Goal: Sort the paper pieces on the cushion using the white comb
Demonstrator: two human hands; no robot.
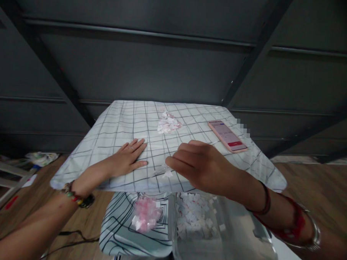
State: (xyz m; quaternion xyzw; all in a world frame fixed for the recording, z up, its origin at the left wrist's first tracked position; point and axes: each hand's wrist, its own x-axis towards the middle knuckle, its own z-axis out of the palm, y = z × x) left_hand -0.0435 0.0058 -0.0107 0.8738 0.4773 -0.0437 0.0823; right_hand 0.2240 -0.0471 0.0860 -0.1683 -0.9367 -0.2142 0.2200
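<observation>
Cloth backed by wall, top | left hand spread flat, centre-left | right hand curled, hold untellable | cloth exposed toward left edge

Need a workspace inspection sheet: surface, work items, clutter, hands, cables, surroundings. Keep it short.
Surface: table under a white checked cloth, slightly creased.
Work items: heap of small pale pieces toward the far edge; clear container partly filled with white pieces; pink-and-white pile beside it.
Clutter: phone on the cloth, screen lit.
Hands: left hand flat on cloth; right hand curled by white scraps, grip unclear.
Cables: dark cable on the floor, lower left.
Surroundings: dark panelled wall, wood floor.
</observation>
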